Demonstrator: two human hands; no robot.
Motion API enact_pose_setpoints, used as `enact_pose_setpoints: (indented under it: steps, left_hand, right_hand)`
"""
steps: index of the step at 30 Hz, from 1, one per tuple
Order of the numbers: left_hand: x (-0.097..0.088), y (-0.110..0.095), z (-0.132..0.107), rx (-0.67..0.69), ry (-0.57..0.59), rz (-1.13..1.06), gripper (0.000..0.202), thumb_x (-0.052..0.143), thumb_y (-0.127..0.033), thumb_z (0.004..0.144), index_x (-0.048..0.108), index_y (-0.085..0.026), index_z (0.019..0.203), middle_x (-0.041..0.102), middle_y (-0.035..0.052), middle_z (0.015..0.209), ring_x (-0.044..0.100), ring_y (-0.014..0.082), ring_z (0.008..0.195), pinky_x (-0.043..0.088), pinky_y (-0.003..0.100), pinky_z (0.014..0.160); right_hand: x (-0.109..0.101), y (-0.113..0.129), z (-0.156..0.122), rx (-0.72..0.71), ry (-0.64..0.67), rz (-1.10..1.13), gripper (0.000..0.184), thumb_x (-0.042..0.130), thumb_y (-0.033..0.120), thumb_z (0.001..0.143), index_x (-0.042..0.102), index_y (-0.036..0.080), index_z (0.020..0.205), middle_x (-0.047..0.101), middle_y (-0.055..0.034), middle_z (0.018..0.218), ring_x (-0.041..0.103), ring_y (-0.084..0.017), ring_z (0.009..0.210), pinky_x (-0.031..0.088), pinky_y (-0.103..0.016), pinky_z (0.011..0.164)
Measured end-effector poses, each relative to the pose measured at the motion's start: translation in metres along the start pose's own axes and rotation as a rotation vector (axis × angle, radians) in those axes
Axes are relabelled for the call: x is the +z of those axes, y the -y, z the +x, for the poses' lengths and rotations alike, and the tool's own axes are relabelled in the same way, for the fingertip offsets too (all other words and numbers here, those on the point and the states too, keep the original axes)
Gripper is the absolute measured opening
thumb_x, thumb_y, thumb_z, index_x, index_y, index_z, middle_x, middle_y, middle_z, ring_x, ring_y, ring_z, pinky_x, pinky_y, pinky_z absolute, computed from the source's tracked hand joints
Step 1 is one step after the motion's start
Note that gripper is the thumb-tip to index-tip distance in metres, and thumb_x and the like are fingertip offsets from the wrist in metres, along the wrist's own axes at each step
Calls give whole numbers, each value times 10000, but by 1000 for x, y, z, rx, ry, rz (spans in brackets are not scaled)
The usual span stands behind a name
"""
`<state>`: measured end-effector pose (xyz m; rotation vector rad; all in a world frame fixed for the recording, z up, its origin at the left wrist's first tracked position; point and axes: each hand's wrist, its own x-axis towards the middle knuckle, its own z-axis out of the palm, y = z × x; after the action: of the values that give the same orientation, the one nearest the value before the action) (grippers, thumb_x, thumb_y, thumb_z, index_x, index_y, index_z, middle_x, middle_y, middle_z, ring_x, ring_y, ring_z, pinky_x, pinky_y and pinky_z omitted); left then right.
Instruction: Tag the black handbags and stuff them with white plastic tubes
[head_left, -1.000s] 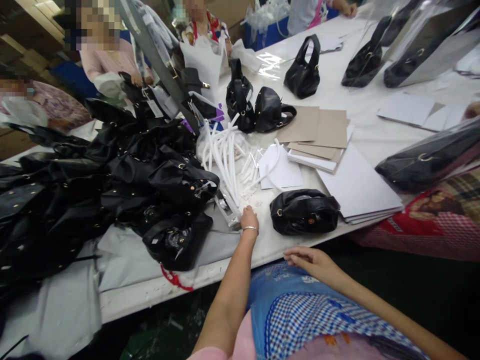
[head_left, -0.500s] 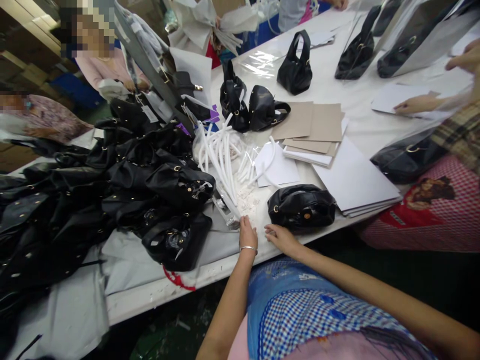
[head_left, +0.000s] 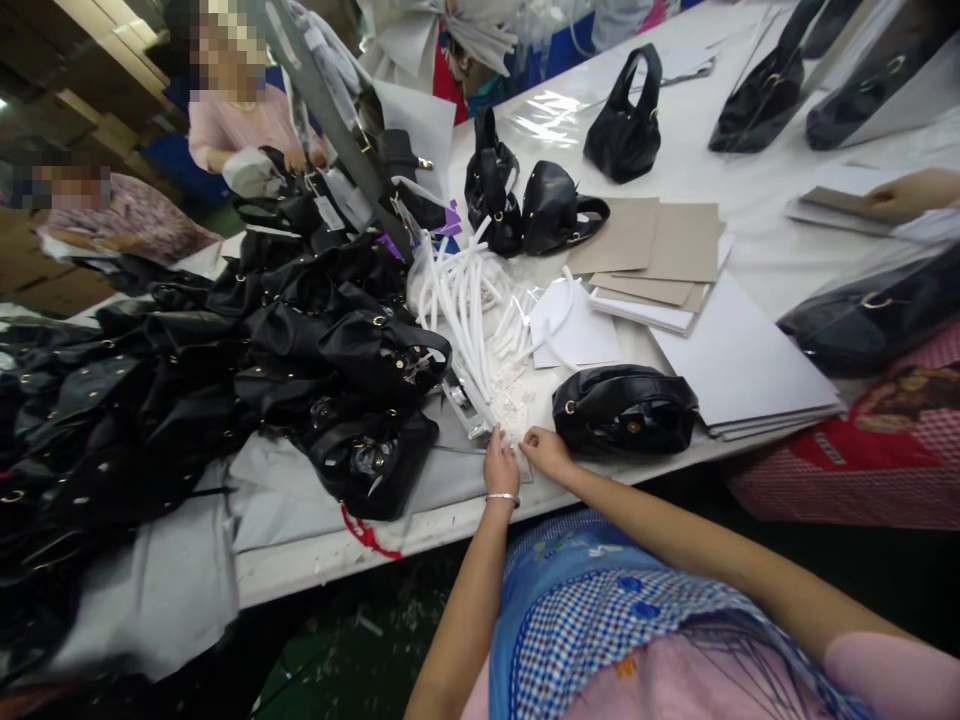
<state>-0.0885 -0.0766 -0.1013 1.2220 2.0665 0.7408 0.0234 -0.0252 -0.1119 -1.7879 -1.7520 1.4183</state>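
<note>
My left hand (head_left: pixel 501 468) is at the table's front edge, fingers pressed together, just below the lower end of a bundle of white tubes (head_left: pixel 469 320) and a clear tape dispenser (head_left: pixel 466 405). Close beside it, my right hand (head_left: pixel 549 453) has its thumb and fingers pinched. Whatever lies between the fingertips is too small to make out. Small, pale, see-through pieces (head_left: pixel 511 392) lie scattered just beyond both hands. To the right of my right hand rests a black handbag (head_left: pixel 626 412) with gold-coloured rings, apart from my fingers.
A large heap of black handbags (head_left: pixel 172 370) covers the left side. Brown cardboard sheets (head_left: pixel 679 240) and a stack of white sheets (head_left: pixel 742 350) lie right of centre. Another person's hand (head_left: pixel 911 190) is at the far right. A grey post (head_left: pixel 337 130) rises behind the tubes.
My right hand has moved left, nearer my left hand, and its fingers have closed into a pinch. The view has shifted slightly. At right, the other person's hand now holds a greyish sheet.
</note>
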Motion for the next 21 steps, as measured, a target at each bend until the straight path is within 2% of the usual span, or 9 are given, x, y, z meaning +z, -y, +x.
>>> enact_pose_setpoints:
  steps: [2, 4, 7, 9, 11, 13, 16, 18, 21]
  left_hand:
    - [-7, -5, -3, -30, -54, -20, 428, 401, -229, 881, 466, -170, 1300, 594, 122, 1231, 557, 210, 1116, 408, 325, 963]
    - [-13, -10, -4, -108, -53, -54, 378, 396, -373, 896, 576, -191, 1174, 642, 109, 1148, 578, 227, 1067, 409, 336, 935]
    - [-17, -18, -3, -342, 139, -217, 536, 342, -569, 870, 685, -162, 928, 698, 119, 939, 617, 241, 920, 443, 345, 818]
    - [-17, -24, 0, -471, 318, -451, 591, 389, -640, 818, 697, -144, 908, 700, 117, 909, 618, 217, 855, 449, 311, 735]
    - [-17, -31, 3, -506, 423, -668, 533, 545, -620, 741, 690, -161, 971, 693, 101, 999, 602, 183, 860, 431, 266, 700]
    - [-18, -40, 7, -487, 471, -775, 482, 677, -536, 665, 690, -182, 992, 674, 97, 1087, 585, 166, 889, 410, 242, 693]
    - [-21, -57, 11, -441, 477, -798, 438, 714, -491, 639, 712, -179, 947, 674, 110, 1091, 590, 176, 905, 411, 259, 712]
    - [-21, -72, 11, -325, 449, -773, 381, 703, -473, 659, 729, -175, 897, 684, 108, 1062, 592, 198, 961, 424, 299, 790]
    - [-20, -94, 5, -88, 447, -737, 281, 723, -403, 661, 747, -169, 814, 659, 108, 1126, 552, 237, 1097, 400, 336, 923]
  right_hand:
    - [-6, -1, -4, -50, -3, 66, 85, 585, 261, 740, 572, 180, 716, 636, -23, 742, 595, -158, 706, 420, -243, 645]
    - [-15, -1, -10, -94, 8, 138, 131, 562, 313, 757, 561, 182, 752, 642, -21, 774, 605, -156, 713, 434, -246, 651]
    - [-31, -2, -25, -138, 56, 227, 216, 524, 402, 786, 541, 186, 790, 632, 4, 680, 604, -151, 639, 432, -241, 591]
    - [-43, -2, -37, -148, 102, 268, 244, 531, 430, 784, 537, 187, 793, 632, 10, 644, 599, -151, 609, 423, -236, 562]
    - [-57, -2, -48, -148, 158, 310, 243, 557, 426, 774, 547, 185, 807, 646, 6, 659, 602, -151, 615, 422, -235, 562]
    - [-73, -3, -59, -140, 225, 349, 247, 578, 411, 771, 566, 184, 866, 651, 6, 671, 605, -153, 629, 424, -237, 570]
    - [-93, -1, -71, -113, 293, 403, 334, 595, 417, 774, 576, 185, 1013, 648, 4, 699, 611, -161, 658, 442, -251, 592]
    - [-101, 4, -74, -127, 308, 466, 368, 588, 429, 794, 578, 191, 1075, 667, -28, 846, 624, -181, 809, 469, -280, 703]
    - [-106, 17, -73, -197, 253, 603, 372, 540, 449, 843, 564, 219, 1134, 623, -57, 1116, 557, -198, 1062, 429, -313, 894]
